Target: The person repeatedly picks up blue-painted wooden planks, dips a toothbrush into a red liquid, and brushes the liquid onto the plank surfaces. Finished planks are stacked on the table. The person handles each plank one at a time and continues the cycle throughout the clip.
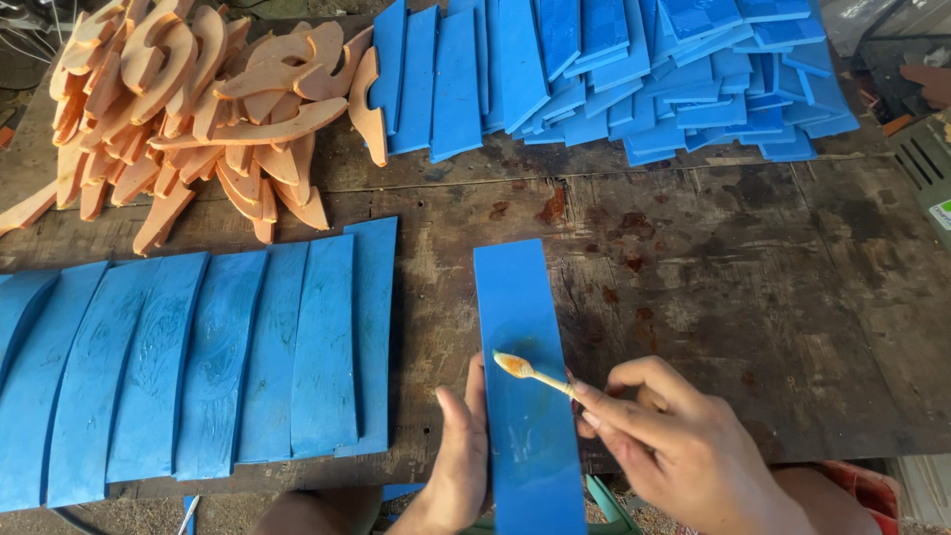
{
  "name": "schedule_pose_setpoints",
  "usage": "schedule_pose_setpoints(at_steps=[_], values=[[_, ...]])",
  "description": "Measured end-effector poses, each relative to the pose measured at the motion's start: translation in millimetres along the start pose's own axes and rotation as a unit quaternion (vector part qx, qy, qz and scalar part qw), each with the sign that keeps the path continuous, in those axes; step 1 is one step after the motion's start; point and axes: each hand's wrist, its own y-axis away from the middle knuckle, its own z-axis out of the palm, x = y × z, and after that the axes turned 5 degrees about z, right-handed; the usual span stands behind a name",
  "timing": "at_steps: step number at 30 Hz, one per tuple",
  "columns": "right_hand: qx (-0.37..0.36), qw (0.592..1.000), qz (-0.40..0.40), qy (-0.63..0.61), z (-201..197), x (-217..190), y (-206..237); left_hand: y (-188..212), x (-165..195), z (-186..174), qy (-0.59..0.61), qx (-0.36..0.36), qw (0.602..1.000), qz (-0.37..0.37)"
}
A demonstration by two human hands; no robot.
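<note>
The blue plank lies lengthwise on the dark tabletop, its near end over the edge between both hands. The left hand steadies its left side, grip closed on the plank's edge with the thumb up. The right hand has its grip pinched on a small stick, whose orange-smeared tip rests on the plank's face. To the left, a row of curved blue boards lies side by side. Farther back sit a heap of orange cut-out shapes and a pile of blue slats.
</note>
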Motion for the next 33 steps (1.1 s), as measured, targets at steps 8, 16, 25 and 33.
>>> schedule_pose_setpoints(at_steps=[8,16,25,33], values=[[0.033,0.999,-0.016,-0.028,-36,35,-21,11,19,-12,-0.140,-0.121,0.980,-0.073],[0.020,0.996,-0.081,-0.021,-22,23,-14,14,21,-18,-0.072,-0.122,0.983,-0.121],[0.102,0.993,-0.055,-0.006,-36,31,-24,13,29,-20,-0.104,-0.181,0.972,-0.110],[-0.035,0.999,-0.032,-0.018,-30,25,-12,16,33,-14,-0.028,-0.088,0.991,-0.099]])
